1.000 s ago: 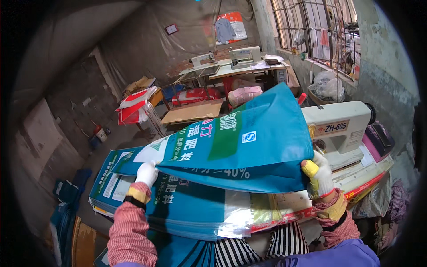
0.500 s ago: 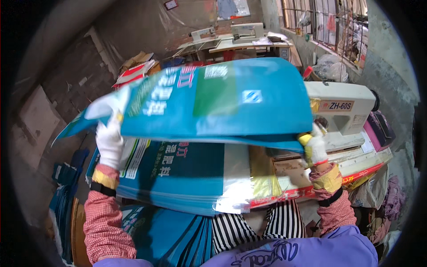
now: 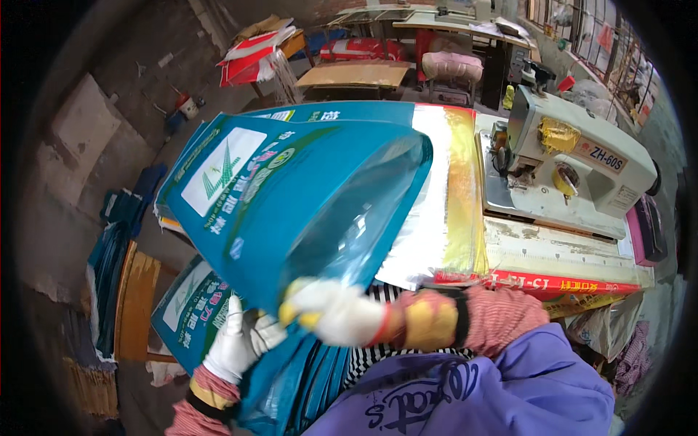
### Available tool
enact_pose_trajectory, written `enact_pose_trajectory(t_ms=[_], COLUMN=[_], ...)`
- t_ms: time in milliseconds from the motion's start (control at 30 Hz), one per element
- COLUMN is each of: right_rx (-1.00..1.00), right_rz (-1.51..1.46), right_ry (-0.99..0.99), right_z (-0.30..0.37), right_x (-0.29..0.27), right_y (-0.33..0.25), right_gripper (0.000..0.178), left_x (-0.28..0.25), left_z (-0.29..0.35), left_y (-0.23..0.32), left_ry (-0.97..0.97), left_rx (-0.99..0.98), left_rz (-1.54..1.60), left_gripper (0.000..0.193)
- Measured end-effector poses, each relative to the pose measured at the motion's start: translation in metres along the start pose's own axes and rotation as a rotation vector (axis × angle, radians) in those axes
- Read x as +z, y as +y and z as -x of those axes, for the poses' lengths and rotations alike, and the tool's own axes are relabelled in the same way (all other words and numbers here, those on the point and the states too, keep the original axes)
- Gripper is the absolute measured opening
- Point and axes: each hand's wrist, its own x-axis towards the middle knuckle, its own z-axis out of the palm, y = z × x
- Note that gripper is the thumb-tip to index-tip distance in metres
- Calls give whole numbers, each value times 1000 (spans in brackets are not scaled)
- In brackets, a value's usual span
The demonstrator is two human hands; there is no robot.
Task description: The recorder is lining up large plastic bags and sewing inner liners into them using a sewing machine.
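A blue printed plastic sack (image 3: 265, 196) is lifted over the table, its open mouth curling toward the right. My right hand (image 3: 331, 312), in a white glove with yellow fingertips, is closed on the sack's near corner, slightly blurred. Below and left of it, my gloved left hand (image 3: 243, 338) is open with fingers apart and holds nothing visible. It hovers by more blue sacks (image 3: 196, 309) that lie fanned across my lap. Under the lifted sack, further blue sacks (image 3: 363, 110) lie on the table.
To the right stands a white sewing machine (image 3: 567, 152) on a worktable. Silver and gold plastic sheets (image 3: 436, 218) lie beside it. A wooden chair (image 3: 138, 298) and hanging blue sacks (image 3: 109, 283) are at the left. Red and white sacks (image 3: 254, 54) lie farther back.
The sack has gone from being held flat by both hands to hanging from my right hand, which crossed leftward. My left hand has let go and dropped toward my lap. The view has shifted.
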Motion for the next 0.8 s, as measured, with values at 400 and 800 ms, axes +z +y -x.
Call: enact_pose_trajectory(t_ms=[400, 800], right_rx=[688, 77], right_rz=[1042, 414], right_ry=[-220, -170], right_z=[22, -35], right_x=[-47, 24], right_y=[37, 145], right_gripper=[19, 32], left_x=[-42, -88], left_z=[75, 41], left_y=[-50, -96], left_ry=[346, 214], left_rx=[515, 306], left_rz=[-665, -503], left_gripper=[41, 23])
